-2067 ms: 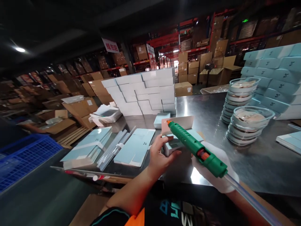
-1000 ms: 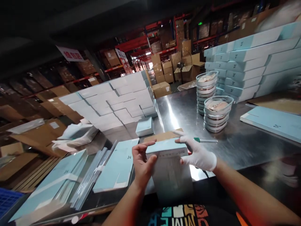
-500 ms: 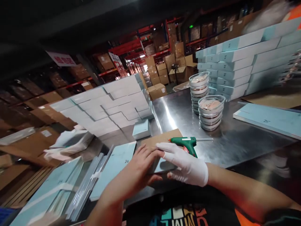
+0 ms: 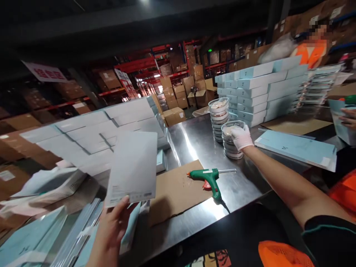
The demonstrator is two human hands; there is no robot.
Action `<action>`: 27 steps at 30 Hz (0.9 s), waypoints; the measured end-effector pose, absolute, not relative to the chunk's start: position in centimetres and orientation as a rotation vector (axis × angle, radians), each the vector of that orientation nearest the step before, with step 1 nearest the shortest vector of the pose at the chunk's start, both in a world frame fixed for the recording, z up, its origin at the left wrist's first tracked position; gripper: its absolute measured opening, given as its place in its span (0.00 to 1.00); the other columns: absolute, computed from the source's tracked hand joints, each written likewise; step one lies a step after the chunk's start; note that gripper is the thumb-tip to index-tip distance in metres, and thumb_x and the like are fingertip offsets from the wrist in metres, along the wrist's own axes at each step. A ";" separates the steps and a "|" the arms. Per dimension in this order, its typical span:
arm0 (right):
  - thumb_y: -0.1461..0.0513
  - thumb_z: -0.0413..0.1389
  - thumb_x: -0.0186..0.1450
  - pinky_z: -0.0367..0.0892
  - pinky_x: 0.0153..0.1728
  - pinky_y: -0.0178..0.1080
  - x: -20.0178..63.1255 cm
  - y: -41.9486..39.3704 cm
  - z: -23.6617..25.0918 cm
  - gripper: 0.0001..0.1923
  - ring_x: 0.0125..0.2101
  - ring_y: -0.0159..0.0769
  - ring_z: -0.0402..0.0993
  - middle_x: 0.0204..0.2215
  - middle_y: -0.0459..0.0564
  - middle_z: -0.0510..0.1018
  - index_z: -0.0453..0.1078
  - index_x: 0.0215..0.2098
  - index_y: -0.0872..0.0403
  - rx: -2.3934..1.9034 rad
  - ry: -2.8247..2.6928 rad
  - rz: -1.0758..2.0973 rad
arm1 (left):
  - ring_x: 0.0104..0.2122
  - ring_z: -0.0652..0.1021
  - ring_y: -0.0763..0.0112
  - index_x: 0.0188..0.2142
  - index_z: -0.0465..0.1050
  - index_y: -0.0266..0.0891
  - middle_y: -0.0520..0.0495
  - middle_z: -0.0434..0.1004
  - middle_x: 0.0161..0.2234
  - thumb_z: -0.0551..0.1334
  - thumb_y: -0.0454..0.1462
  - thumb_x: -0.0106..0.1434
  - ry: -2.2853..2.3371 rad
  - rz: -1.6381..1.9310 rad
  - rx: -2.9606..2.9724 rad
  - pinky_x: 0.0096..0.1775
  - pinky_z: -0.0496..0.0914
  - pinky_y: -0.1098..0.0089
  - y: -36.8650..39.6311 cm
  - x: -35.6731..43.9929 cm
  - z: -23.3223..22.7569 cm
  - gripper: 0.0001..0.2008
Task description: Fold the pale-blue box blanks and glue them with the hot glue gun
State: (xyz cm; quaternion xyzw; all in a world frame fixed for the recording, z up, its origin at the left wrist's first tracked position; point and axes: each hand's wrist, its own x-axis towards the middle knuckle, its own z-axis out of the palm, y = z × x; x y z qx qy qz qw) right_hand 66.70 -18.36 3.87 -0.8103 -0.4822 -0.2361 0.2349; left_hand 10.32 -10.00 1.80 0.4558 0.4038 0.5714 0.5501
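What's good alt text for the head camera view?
A bare left hand holds a white box; the gloved right hand is at a stack of clear containers. A green glue gun lies partly on cardboard between them.

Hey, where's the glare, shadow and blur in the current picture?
In the head view, white glare streaks the metal table; in the head view, a dark shadow covers the left part of the cardboard sheet beside the white box; also in the head view, the hanging sign is blurred.
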 end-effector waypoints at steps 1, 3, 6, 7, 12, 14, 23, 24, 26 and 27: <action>0.67 0.55 0.71 0.52 0.69 0.58 66.9 -18.7 4.0 0.12 0.54 0.46 0.72 0.49 0.58 0.86 0.82 0.44 0.55 -2.208 -1.308 -0.666 | 0.45 0.82 0.56 0.62 0.73 0.47 0.48 0.82 0.48 0.84 0.42 0.38 0.946 1.288 1.063 0.43 0.81 0.62 -10.3 10.5 1.1 0.50; 0.67 0.53 0.73 0.51 0.68 0.57 67.1 -19.2 4.5 0.13 0.51 0.45 0.72 0.48 0.57 0.86 0.81 0.44 0.54 -2.166 -1.279 -0.697 | 0.45 0.82 0.59 0.60 0.73 0.46 0.48 0.82 0.47 0.84 0.42 0.39 0.945 1.233 1.058 0.44 0.80 0.65 -10.9 11.0 -0.2 0.48; 0.65 0.54 0.73 0.50 0.69 0.57 67.0 -19.7 5.0 0.11 0.51 0.45 0.73 0.48 0.56 0.87 0.81 0.42 0.53 -2.088 -1.251 -0.718 | 0.44 0.82 0.62 0.62 0.70 0.46 0.49 0.82 0.47 0.85 0.41 0.39 0.953 1.214 1.081 0.43 0.77 0.68 -11.6 12.1 -1.5 0.51; 0.65 0.55 0.73 0.49 0.69 0.57 66.8 -19.8 5.1 0.10 0.51 0.45 0.74 0.47 0.55 0.87 0.81 0.40 0.52 -2.060 -1.252 -0.717 | 0.44 0.82 0.61 0.63 0.69 0.46 0.48 0.82 0.47 0.85 0.41 0.38 0.948 1.210 1.084 0.44 0.77 0.68 -11.6 12.5 -1.8 0.53; 0.66 0.61 0.67 0.62 0.58 0.50 66.2 -20.7 6.6 0.07 0.42 0.45 0.76 0.34 0.56 0.86 0.78 0.30 0.54 -1.942 -1.213 -0.677 | 0.45 0.81 0.60 0.68 0.63 0.46 0.47 0.80 0.51 0.83 0.42 0.39 0.903 1.136 1.211 0.47 0.76 0.66 -11.5 13.7 -2.5 0.58; 0.65 0.61 0.68 0.65 0.53 0.47 66.2 -21.2 7.9 0.07 0.40 0.45 0.77 0.33 0.57 0.86 0.80 0.32 0.55 -1.877 -1.154 -0.671 | 0.45 0.80 0.63 0.69 0.63 0.47 0.47 0.78 0.54 0.83 0.42 0.42 0.924 1.118 1.274 0.46 0.76 0.69 -11.5 13.7 -3.0 0.56; 0.55 0.65 0.71 0.74 0.39 0.38 56.6 -25.4 12.2 0.11 0.35 0.36 0.79 0.36 0.52 0.87 0.83 0.40 0.55 -1.354 -1.072 -0.420 | 0.55 0.77 0.54 0.69 0.64 0.50 0.43 0.70 0.65 0.80 0.42 0.47 0.968 1.100 1.401 0.49 0.78 0.64 -11.6 15.3 -6.4 0.51; 0.52 0.68 0.69 0.75 0.40 0.40 54.6 -26.2 12.5 0.13 0.36 0.37 0.80 0.37 0.52 0.87 0.84 0.40 0.54 -1.231 -1.115 -0.293 | 0.56 0.77 0.53 0.69 0.64 0.49 0.42 0.71 0.65 0.80 0.43 0.47 0.968 1.095 1.425 0.50 0.78 0.63 -11.6 15.5 -6.8 0.51; 0.47 0.72 0.65 0.78 0.41 0.42 51.0 -27.5 13.1 0.18 0.37 0.40 0.82 0.37 0.52 0.87 0.85 0.39 0.52 -1.107 -1.226 -0.013 | 0.55 0.78 0.52 0.70 0.63 0.46 0.40 0.73 0.62 0.81 0.45 0.47 0.949 1.040 1.441 0.52 0.78 0.60 -11.5 15.9 -7.6 0.53; 0.45 0.72 0.65 0.79 0.42 0.44 49.5 -27.9 13.3 0.18 0.38 0.42 0.83 0.38 0.53 0.88 0.85 0.38 0.52 -1.107 -1.308 0.104 | 0.53 0.80 0.53 0.70 0.61 0.46 0.39 0.74 0.61 0.81 0.46 0.47 0.924 1.005 1.424 0.52 0.78 0.59 -11.6 16.1 -8.1 0.55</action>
